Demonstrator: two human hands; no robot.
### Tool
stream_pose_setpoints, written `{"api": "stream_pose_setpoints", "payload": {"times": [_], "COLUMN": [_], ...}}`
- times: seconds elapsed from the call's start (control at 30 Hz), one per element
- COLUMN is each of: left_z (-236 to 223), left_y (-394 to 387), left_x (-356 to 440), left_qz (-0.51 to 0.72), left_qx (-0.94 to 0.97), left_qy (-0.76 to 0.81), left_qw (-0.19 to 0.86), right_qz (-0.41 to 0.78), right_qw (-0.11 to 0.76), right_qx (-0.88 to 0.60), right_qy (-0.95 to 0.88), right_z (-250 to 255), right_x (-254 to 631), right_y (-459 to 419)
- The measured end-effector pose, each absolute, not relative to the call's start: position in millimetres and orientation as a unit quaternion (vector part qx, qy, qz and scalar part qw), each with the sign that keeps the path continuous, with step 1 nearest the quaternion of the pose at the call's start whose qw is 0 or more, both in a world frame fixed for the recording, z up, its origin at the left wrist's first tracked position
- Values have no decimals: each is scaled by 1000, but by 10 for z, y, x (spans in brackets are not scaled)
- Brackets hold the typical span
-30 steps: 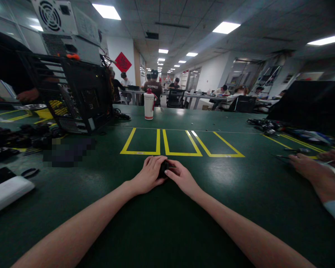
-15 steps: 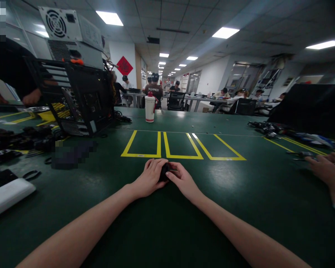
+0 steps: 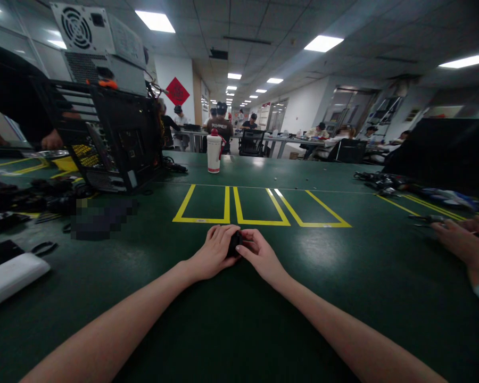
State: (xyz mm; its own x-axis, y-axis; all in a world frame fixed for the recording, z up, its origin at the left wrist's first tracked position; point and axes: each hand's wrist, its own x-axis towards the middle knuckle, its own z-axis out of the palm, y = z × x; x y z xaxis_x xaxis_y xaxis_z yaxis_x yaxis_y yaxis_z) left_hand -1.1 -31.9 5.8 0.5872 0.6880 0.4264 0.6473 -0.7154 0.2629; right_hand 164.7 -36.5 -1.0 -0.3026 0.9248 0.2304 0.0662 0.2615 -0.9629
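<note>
A small black object (image 3: 234,243), mostly covered by fingers, is at the middle of the green tabletop (image 3: 239,319); its kind cannot be made out. My left hand (image 3: 213,251) is wrapped over it from the left, fingers closed. From the other side my right hand (image 3: 261,254) pinches at its right end with thumb and fingers; whether a smaller part sits in that pinch is hidden. Just beyond both hands lie three yellow tape outlines (image 3: 259,223).
At left stand a black computer case (image 3: 123,138) with power supplies (image 3: 91,32) on top, dark cables (image 3: 56,197) and a white box-like thing (image 3: 14,279). A white bottle (image 3: 213,154) stands at the back. Another person's hands (image 3: 459,242) work at right with a thin tool.
My hands stay in nearly the same place around the black object. The view tilts slightly. The other person's hands at right have shifted a little to the right.
</note>
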Motion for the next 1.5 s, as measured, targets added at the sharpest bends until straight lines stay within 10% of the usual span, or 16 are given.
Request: {"api": "stream_pose_setpoints", "payload": {"times": [1.5], "left_z": [50], "left_y": [-313], "left_x": [-16], "left_qz": [258], "left_qx": [890], "left_qy": [373], "left_qw": [41], "right_qz": [514], "right_qw": [462], "right_qx": [-339], "right_qy": [-639], "right_z": [-5], "right_x": [1645], "right_y": [-368]}}
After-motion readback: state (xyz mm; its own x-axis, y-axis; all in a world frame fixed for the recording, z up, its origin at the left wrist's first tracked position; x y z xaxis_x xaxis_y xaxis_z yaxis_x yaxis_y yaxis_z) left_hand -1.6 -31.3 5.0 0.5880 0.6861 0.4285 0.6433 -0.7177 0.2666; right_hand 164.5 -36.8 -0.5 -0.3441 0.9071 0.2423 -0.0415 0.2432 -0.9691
